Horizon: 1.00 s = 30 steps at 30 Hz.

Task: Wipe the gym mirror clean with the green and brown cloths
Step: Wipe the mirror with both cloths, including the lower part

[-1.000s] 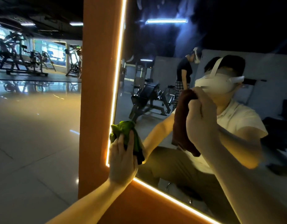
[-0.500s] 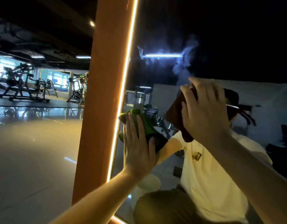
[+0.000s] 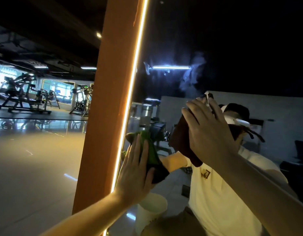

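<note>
**Both cloths pressed flat to the glass**

Past the gym machines (image 3: 23, 96) at the far left, an orange frame (image 3: 104, 116) and its light strip (image 3: 130, 103) mark the left edge of the mirror (image 3: 241, 40). Just inside that edge, the green cloth (image 3: 150, 149) sits bunched against the glass under our left hand (image 3: 135, 169). The fingers lie straight and close together with the palm pressing, and nothing curls round the fabric. Further right, toward the mirror's middle, the brown cloth (image 3: 179, 143) hangs in a loose fold under our right hand (image 3: 210, 133). Its fingers are spread and nearly straight, pushing the cloth to the glass. The two hands are near each other but apart.

We judge both cloths light, soft and limp. They will crumple and slide under the palm rather than hold a shape, so a broad flat press over the middle of each wad suits them better than a pinch at a corner. The glass is stiff, slick and likely fragile, so even pressure seems wise. Above the right hand a hazy smear (image 3: 191, 79) shows on the mirror, which suggests that patch is not yet wiped.
</note>
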Each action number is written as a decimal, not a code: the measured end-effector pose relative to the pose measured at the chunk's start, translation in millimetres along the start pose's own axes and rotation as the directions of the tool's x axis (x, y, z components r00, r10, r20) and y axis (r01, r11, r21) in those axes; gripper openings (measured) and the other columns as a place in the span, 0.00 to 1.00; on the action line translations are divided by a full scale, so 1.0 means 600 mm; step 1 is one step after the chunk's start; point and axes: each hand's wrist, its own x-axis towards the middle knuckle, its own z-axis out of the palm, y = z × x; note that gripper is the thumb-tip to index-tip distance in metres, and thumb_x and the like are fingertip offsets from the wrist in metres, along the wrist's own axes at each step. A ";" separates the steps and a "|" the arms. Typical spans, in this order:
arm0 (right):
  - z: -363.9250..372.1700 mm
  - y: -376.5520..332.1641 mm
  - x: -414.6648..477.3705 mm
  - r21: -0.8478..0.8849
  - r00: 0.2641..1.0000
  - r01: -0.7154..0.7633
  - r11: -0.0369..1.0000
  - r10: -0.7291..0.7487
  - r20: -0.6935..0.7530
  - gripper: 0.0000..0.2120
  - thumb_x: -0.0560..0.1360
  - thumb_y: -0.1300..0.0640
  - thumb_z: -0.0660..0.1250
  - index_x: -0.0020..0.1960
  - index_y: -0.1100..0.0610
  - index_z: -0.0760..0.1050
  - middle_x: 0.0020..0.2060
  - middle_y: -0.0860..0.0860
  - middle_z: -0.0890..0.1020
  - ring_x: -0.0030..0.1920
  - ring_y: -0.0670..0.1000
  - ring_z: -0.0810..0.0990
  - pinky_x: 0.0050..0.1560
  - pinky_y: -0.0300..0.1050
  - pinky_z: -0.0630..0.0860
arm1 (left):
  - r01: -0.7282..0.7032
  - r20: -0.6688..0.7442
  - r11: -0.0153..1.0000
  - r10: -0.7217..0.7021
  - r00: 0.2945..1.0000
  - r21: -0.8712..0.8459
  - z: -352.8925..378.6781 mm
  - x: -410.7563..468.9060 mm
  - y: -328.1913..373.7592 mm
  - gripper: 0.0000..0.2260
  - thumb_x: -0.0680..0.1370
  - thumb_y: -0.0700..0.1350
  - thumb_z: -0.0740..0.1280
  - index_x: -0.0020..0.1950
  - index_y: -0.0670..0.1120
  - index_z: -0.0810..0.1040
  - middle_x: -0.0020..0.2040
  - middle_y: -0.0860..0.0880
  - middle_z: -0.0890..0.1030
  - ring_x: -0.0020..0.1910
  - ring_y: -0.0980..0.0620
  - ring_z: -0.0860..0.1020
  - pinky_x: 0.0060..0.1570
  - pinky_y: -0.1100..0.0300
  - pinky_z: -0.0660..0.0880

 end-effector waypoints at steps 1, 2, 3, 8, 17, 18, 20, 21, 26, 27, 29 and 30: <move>-0.001 0.000 0.001 0.002 1.000 0.003 1.000 -0.003 -0.002 0.23 0.78 0.62 0.63 0.72 0.63 0.72 0.71 0.63 0.74 0.75 0.62 0.68 0.79 0.65 0.56 | -0.004 0.008 1.000 0.004 1.000 -0.002 -0.003 0.002 -0.014 0.32 0.86 0.56 0.49 0.82 0.35 0.54 0.85 0.40 0.48 0.84 0.41 0.49 0.80 0.38 0.57; -0.002 0.000 0.001 0.001 1.000 0.003 1.000 -0.003 -0.004 0.23 0.78 0.62 0.63 0.72 0.63 0.72 0.71 0.62 0.74 0.75 0.62 0.68 0.79 0.65 0.56 | 0.007 -0.001 1.000 -0.007 1.000 0.016 -0.006 0.031 -0.023 0.32 0.86 0.56 0.48 0.83 0.35 0.53 0.85 0.40 0.49 0.84 0.41 0.50 0.79 0.37 0.57; -0.003 -0.001 0.001 0.001 1.000 0.003 1.000 -0.003 -0.003 0.23 0.78 0.62 0.63 0.72 0.62 0.72 0.72 0.62 0.74 0.75 0.62 0.68 0.79 0.65 0.56 | 0.034 -0.024 0.999 -0.033 0.999 0.039 -0.010 0.074 -0.027 0.31 0.86 0.56 0.48 0.83 0.36 0.52 0.84 0.39 0.50 0.84 0.41 0.49 0.79 0.37 0.57; 0.000 -0.001 0.003 0.013 1.000 0.002 1.000 -0.002 -0.006 0.24 0.77 0.61 0.65 0.72 0.62 0.72 0.71 0.62 0.74 0.75 0.62 0.68 0.78 0.65 0.58 | 0.143 -0.125 0.988 -0.135 0.983 0.052 -0.005 0.167 -0.027 0.30 0.85 0.53 0.51 0.84 0.38 0.53 0.84 0.38 0.52 0.84 0.40 0.51 0.79 0.39 0.56; 0.006 0.001 0.001 0.046 1.000 -0.005 0.999 0.006 -0.031 0.23 0.78 0.61 0.63 0.72 0.62 0.72 0.71 0.62 0.74 0.75 0.62 0.69 0.78 0.65 0.59 | 0.111 -0.069 0.987 -0.104 0.992 0.112 -0.025 0.138 -0.047 0.30 0.86 0.53 0.51 0.84 0.38 0.52 0.84 0.38 0.52 0.84 0.41 0.50 0.78 0.36 0.56; 0.006 0.002 0.001 0.047 1.000 -0.003 0.999 0.004 -0.030 0.23 0.78 0.61 0.63 0.72 0.62 0.72 0.71 0.61 0.74 0.75 0.61 0.69 0.77 0.65 0.59 | 0.146 -0.091 0.984 -0.137 0.986 0.102 -0.024 0.160 -0.039 0.30 0.86 0.54 0.49 0.84 0.39 0.52 0.84 0.38 0.53 0.84 0.41 0.50 0.79 0.37 0.56; 0.009 0.004 0.000 0.047 1.000 0.003 0.999 -0.001 -0.026 0.23 0.78 0.61 0.62 0.73 0.62 0.71 0.71 0.61 0.75 0.75 0.61 0.69 0.77 0.65 0.59 | 0.130 -0.092 0.989 -0.123 0.988 0.072 -0.011 0.139 -0.023 0.31 0.86 0.56 0.47 0.84 0.39 0.51 0.84 0.38 0.51 0.84 0.41 0.50 0.80 0.37 0.55; 0.010 0.004 0.000 0.048 1.000 -0.001 0.999 0.002 -0.025 0.22 0.79 0.62 0.61 0.73 0.62 0.71 0.71 0.61 0.75 0.75 0.61 0.70 0.77 0.65 0.59 | 0.070 -0.056 0.995 -0.066 0.996 0.073 -0.003 0.105 -0.013 0.31 0.86 0.56 0.47 0.84 0.39 0.50 0.84 0.39 0.50 0.84 0.41 0.49 0.79 0.36 0.55; 0.004 0.012 0.004 0.058 0.998 -0.014 0.998 0.017 -0.067 0.24 0.76 0.63 0.66 0.72 0.61 0.70 0.66 0.62 0.77 0.69 0.63 0.74 0.76 0.64 0.62 | -0.084 0.045 0.993 0.081 0.996 0.086 -0.005 0.054 -0.008 0.32 0.87 0.58 0.47 0.84 0.40 0.48 0.85 0.40 0.45 0.84 0.41 0.46 0.79 0.36 0.55; 0.001 0.017 0.007 0.048 0.996 -0.013 0.999 0.018 -0.093 0.27 0.73 0.64 0.69 0.71 0.61 0.71 0.64 0.62 0.78 0.66 0.64 0.75 0.75 0.62 0.63 | -0.031 0.019 0.995 0.029 0.999 0.097 -0.010 0.102 -0.010 0.32 0.86 0.59 0.46 0.84 0.40 0.48 0.85 0.40 0.45 0.84 0.41 0.46 0.80 0.37 0.53; -0.009 0.037 0.018 0.040 0.987 -0.037 0.999 0.043 -0.153 0.29 0.68 0.64 0.72 0.69 0.61 0.72 0.59 0.63 0.78 0.61 0.66 0.77 0.69 0.60 0.65 | 0.064 -0.083 0.994 -0.057 0.995 0.085 -0.021 0.231 -0.014 0.32 0.85 0.57 0.47 0.84 0.39 0.50 0.84 0.36 0.49 0.83 0.37 0.49 0.80 0.38 0.54; -0.015 0.051 0.027 0.049 0.981 -0.059 0.997 0.067 -0.184 0.30 0.67 0.64 0.72 0.68 0.61 0.72 0.58 0.64 0.78 0.59 0.67 0.77 0.64 0.61 0.69 | 0.110 -0.123 0.991 -0.100 0.987 0.073 -0.029 0.295 -0.020 0.32 0.85 0.56 0.48 0.84 0.38 0.52 0.83 0.34 0.52 0.82 0.35 0.52 0.79 0.37 0.56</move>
